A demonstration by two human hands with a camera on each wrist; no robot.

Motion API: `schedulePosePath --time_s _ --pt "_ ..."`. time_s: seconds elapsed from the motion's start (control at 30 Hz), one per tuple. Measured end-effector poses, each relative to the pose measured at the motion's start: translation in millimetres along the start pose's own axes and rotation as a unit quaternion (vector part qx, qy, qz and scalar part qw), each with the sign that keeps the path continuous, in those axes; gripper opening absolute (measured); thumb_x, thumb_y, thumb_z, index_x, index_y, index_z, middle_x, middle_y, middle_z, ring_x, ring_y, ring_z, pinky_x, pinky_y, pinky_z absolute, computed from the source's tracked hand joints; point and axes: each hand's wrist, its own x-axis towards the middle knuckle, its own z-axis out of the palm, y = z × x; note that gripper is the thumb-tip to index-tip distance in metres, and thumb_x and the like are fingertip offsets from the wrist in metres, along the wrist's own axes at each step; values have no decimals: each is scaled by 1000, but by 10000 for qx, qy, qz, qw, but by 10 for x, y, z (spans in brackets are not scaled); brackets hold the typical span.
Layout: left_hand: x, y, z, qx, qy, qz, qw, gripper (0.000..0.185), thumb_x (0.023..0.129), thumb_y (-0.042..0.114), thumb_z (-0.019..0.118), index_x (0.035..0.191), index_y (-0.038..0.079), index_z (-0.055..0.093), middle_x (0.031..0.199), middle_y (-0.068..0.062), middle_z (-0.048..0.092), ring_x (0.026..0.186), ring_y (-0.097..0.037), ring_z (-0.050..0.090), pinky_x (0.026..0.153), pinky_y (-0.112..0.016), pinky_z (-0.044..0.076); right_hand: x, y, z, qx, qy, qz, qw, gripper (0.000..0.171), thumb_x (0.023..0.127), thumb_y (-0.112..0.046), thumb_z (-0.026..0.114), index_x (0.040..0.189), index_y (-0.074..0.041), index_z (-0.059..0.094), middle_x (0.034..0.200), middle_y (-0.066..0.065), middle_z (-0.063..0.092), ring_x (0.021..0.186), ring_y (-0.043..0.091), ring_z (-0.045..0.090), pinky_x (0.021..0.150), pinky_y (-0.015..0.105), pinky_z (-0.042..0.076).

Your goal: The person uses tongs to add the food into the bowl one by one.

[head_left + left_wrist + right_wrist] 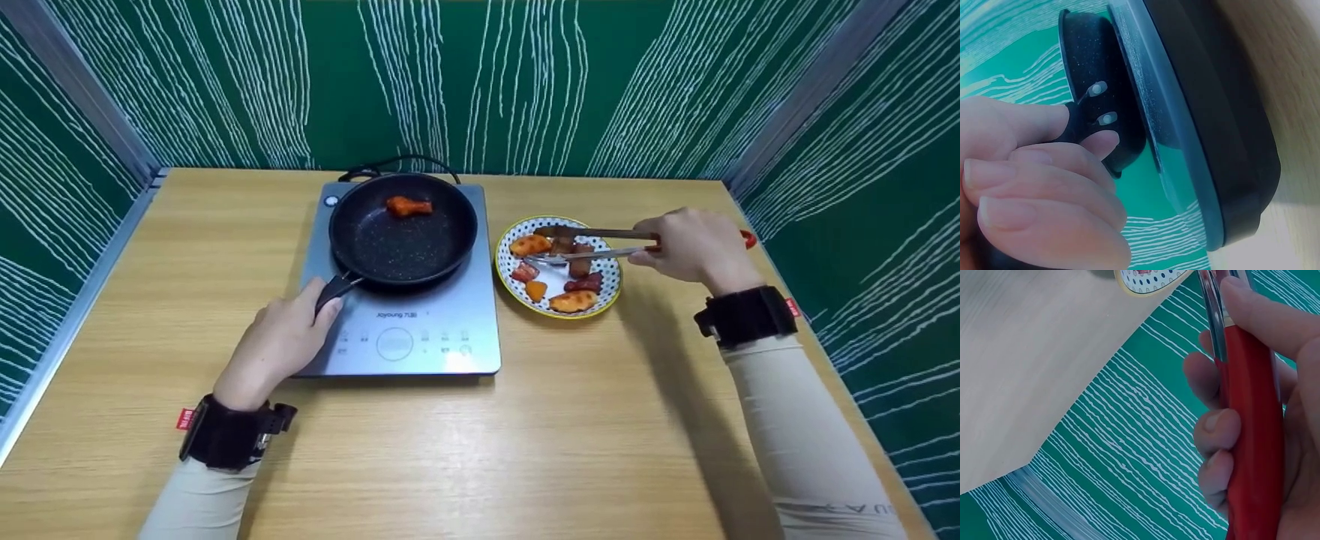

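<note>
Tongs (613, 234) in right hand (691, 244); tips (551, 260) to its left, over plate (555, 280)

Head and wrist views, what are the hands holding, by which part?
Left hand grips the round black frying pan by its black handle; right hand holds silver metal tongs by their red handle.
</note>
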Motion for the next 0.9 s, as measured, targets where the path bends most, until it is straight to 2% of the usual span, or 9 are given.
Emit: schedulePosePath --time_s 0.27,0.47,0.9 --pt "7 3 3 -24 -14 26 10000 28 116 34 45 125 8 52 87 -15 56 71 -30 56 58 -38 38 31 -8 15 -205 105 -160 9996 41 96 -42 81 123 -11 78 75 5 66 71 28 56 63 40 40" --pt "13 7 3 -32 8 44 10000 27 115 34 45 123 9 52 85 -14 55 69 -30 55 56 -37 37 -5 -12 57 -191 242 -243 9992 33 96 -38 82 118 -13 79 83 9 71 70 29 56 62 40 41" --pt "8 0 3 -32 -30 -19 10000 28 116 35 45 124 9 52 86 -16 56 71 -31 56 58 -38 39 -110 32 220 -462 1054 -596 9916 29 95 -31 83 116 -12 80 84 11 74 59 26 52 54 36 39"
